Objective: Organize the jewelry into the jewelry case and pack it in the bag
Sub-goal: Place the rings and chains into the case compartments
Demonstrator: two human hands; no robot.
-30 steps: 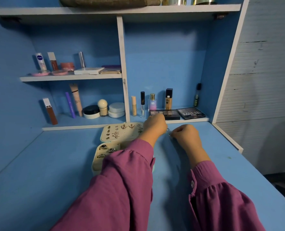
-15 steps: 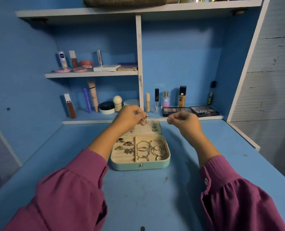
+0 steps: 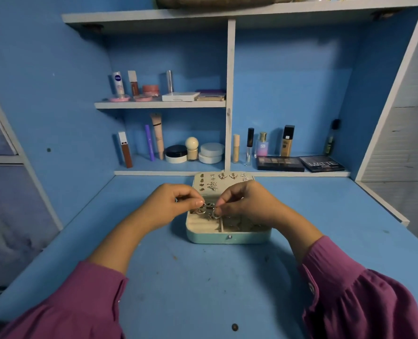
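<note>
Left hand (image 3: 171, 204): grip pinches silver earring (image 3: 201, 209) over jewelry case (image 3: 227, 237)
Right hand (image 3: 244, 204): grip pinches another earring (image 3: 215, 214) — fingers curled
Case: open on tabletop (image 3: 203, 289)

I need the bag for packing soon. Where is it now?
Head view: what looks like the bag lies on the top shelf, above the centre divider, cut off by the frame's upper edge.

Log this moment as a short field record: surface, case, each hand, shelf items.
surface: blue desk
case: mint jewelry case, lid open, earrings pinned in the lid
left hand: pinches small silver jewelry above the case
right hand: pinches another silver piece above the case
shelf items: cosmetics, two eyeshadow palettes
bag: cannot tell
</note>
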